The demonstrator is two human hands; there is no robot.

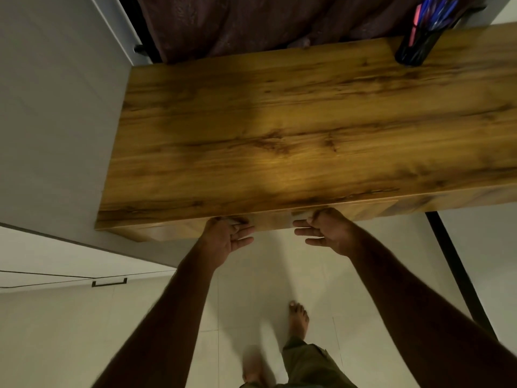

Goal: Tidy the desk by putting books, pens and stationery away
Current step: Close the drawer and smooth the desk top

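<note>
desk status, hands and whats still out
Left hand and right hand both at front edge of desk, grip unclear. Pen holder with pens, far right corner. Nothing blocking the hands.

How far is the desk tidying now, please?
Done, it seems: the desk top, as far as it is in view, holds only the pen holder, with pens standing in it. In hand: left hand and right hand are at what looks like a drawer front; grip unclear. Left: perhaps shutting it.
</note>
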